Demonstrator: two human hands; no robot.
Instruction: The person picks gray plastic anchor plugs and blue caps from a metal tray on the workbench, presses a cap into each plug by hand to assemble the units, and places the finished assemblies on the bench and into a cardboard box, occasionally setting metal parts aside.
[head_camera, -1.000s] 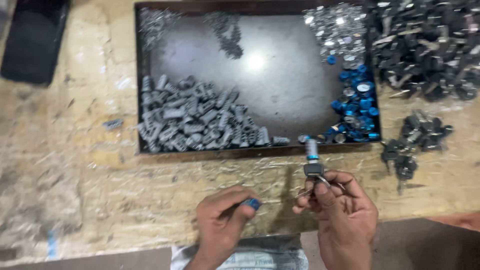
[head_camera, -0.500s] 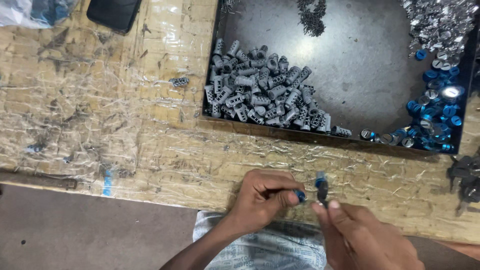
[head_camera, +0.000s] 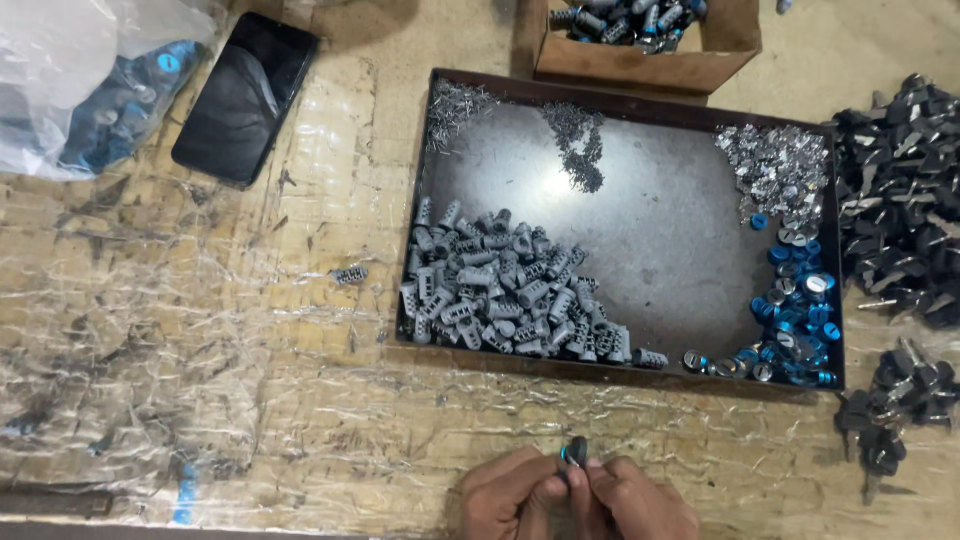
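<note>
A small dark cylindrical metal part with a blue ring (head_camera: 574, 452) is pinched between the fingertips of the left hand (head_camera: 512, 495) and the right hand (head_camera: 632, 500), both closed on it, just below a shallow dark metal tray (head_camera: 640, 230). Inside the tray lie grey ribbed cylinders (head_camera: 510, 290) and blue caps (head_camera: 795, 320). Everything rests on the scuffed wooden tabletop (head_camera: 200, 350).

Beyond my left hand (head_camera: 515, 495) and right hand (head_camera: 640, 503), the shallow dark metal tray (head_camera: 640, 230) sits on the desk (head_camera: 250, 400); black-headed keys (head_camera: 895, 400) lie right, black phone (head_camera: 244, 98) far left.
</note>
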